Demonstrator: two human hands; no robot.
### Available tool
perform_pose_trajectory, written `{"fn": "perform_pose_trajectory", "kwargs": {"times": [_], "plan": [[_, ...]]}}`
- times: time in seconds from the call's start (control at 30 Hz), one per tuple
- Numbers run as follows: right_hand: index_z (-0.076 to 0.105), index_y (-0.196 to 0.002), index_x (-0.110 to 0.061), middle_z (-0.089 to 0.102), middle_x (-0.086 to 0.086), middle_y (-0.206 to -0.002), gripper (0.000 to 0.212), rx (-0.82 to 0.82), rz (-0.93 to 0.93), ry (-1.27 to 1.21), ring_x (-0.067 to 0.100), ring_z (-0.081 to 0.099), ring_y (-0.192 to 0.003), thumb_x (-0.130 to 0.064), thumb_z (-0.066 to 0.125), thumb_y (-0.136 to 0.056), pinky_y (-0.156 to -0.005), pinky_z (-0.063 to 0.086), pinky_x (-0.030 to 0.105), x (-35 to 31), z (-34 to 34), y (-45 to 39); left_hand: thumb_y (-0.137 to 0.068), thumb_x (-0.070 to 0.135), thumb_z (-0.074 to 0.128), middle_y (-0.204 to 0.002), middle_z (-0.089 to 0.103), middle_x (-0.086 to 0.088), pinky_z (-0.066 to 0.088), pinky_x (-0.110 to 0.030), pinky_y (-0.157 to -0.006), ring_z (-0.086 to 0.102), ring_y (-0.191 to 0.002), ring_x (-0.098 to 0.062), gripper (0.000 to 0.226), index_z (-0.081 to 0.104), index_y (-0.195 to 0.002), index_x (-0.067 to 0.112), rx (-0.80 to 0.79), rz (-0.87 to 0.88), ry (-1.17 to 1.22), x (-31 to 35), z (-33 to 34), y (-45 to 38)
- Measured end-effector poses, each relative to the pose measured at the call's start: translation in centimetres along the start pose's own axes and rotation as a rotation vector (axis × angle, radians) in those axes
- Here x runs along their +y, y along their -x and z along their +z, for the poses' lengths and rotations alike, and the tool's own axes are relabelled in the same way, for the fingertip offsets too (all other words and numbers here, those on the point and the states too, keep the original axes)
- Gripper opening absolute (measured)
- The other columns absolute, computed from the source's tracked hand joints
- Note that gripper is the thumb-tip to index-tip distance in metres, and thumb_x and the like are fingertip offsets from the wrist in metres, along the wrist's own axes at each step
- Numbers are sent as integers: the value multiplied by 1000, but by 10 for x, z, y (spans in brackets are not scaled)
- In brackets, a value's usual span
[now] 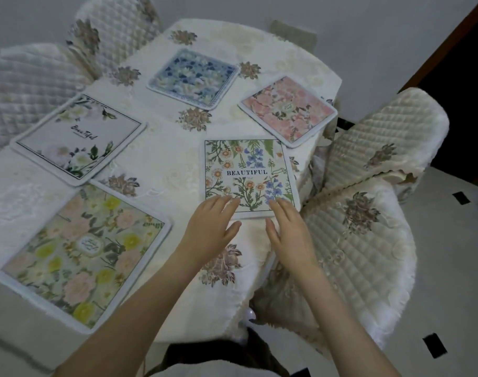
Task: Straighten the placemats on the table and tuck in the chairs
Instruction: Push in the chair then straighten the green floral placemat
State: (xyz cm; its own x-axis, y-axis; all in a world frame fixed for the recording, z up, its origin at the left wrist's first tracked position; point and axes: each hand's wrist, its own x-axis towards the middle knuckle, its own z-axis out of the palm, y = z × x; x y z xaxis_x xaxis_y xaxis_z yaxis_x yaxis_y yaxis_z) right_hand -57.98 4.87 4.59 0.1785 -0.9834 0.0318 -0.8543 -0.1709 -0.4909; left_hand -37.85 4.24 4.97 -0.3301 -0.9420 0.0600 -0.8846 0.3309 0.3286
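Both hands are lying flat and open-fingered on the near edge of the wildflower placemat (248, 175) — left hand (210, 227) at its near-left corner, right hand (289, 229) at its near-right — neither grip closing on anything. The placemat is sitting by the surface's (161, 159) right edge, beside a pulled-out chair (363, 240).

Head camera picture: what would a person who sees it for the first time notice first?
First, the two hands, left hand and right hand, laid flat with open fingers on the near edge of the wildflower placemat printed BEAUTIFUL. Then the four other floral placemats around it, above all the big yellow-and-pink placemat at the near left. Quilted chairs ring the table.
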Motion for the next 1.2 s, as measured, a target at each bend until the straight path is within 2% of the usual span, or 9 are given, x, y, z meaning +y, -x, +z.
{"fn": "perform_pose_trajectory", "kwargs": {"times": [0.2, 0.37, 0.57, 0.7, 0.8, 0.93, 1.03, 1.1, 1.2], "plan": [[32, -145, -16, 29, 12, -154, 51, -227, -73, 81, 29, 20, -144, -27, 47, -97, -118, 21, 43, 43, 31, -57, -92, 37, 52, -147, 39, -10, 33, -44, -110, 32, -137, -28, 55, 34, -141, 17, -119, -106, 43, -9, 51, -49], [22, -147, -26, 17, 6, -159, 60, -398, -146, 259, 29, 6, -147, -43, 46, -95, -118, 13, 50, 72, 63, -88, -89, 41, 56, -152, 28, -15, 25, -47, -112, 22, -141, -32, 65, 27, -144, 20, -216, -195, 8, -16, 91, -69], [15, -148, -29, 16, 9, -159, 64, -434, -172, 373, 38, 9, -145, -47, 44, -94, -115, 17, 56, 90, 77, -101, -89, 35, 57, -147, 34, -16, 38, -46, -101, 30, -135, -34, 59, 33, -139, 16, -226, -124, -158, -28, 108, -71], [9, -149, -14, 15, 17, -158, 59, -484, -263, 521, 46, 14, -142, -15, 39, -98, -113, 24, 53, 90, 78, -108, -97, 25, 41, -151, 25, -26, 38, -50, -103, 27, -137, -41, 52, 22, -143, 9, -309, -31, -346, -33, 109, -70], [10, -149, -10, 21, 23, -155, 56, -498, -321, 581, 49, 21, -139, -36, 27, -102, -111, 26, 54, 87, 76, -111, -96, 12, 39, -152, 19, -30, 38, -51, -104, 24, -138, -45, 47, 23, -141, 7, -373, 19, -378, -34, 105, -71], [10, -149, -16, 21, 24, -155, 59, -523, -357, 597, 49, 21, -138, -45, 25, -100, -111, 25, 54, 84, 70, -110, -97, 9, 37, -148, 28, -29, 51, -47, -87, 35, -131, -43, 33, 32, -129, 3, -372, 51, -427, -34, 96, -78], [-4, -150, -17, 8, 22, -158, 66, -581, -320, 662, 49, 10, -141, -20, 38, -100, -113, 22, 56, 81, 68, -104, -96, 6, 36, -142, 39, -24, 52, -44, -79, 43, -124, -38, 34, 31, -130, 2, -391, 66, -422, -35, 91, -79], [-7, -150, -18, 4, 20, -159, 72, -596, -253, 662, 49, 7, -142, -4, 38, -96, -113, 20, 57, 71, 68, -100, -95, 6, 39, -136, 46, -19, 52, -40, -75, 47, -119, -34, 35, 31, -129, 3, -376, 98, -427, -39, 86, -80], [-4, -150, -19, 7, 19, -159, 65, -587, -169, 616, 49, 7, -142, -6, 32, -98, -114, 20, 58, 52, 73, -89, -94, 6, 40, -137, 45, -17, 53, -40, -76, 45, -121, -31, 38, 31, -131, 4, -368, 150, -418, -52, 81, -71]]}}
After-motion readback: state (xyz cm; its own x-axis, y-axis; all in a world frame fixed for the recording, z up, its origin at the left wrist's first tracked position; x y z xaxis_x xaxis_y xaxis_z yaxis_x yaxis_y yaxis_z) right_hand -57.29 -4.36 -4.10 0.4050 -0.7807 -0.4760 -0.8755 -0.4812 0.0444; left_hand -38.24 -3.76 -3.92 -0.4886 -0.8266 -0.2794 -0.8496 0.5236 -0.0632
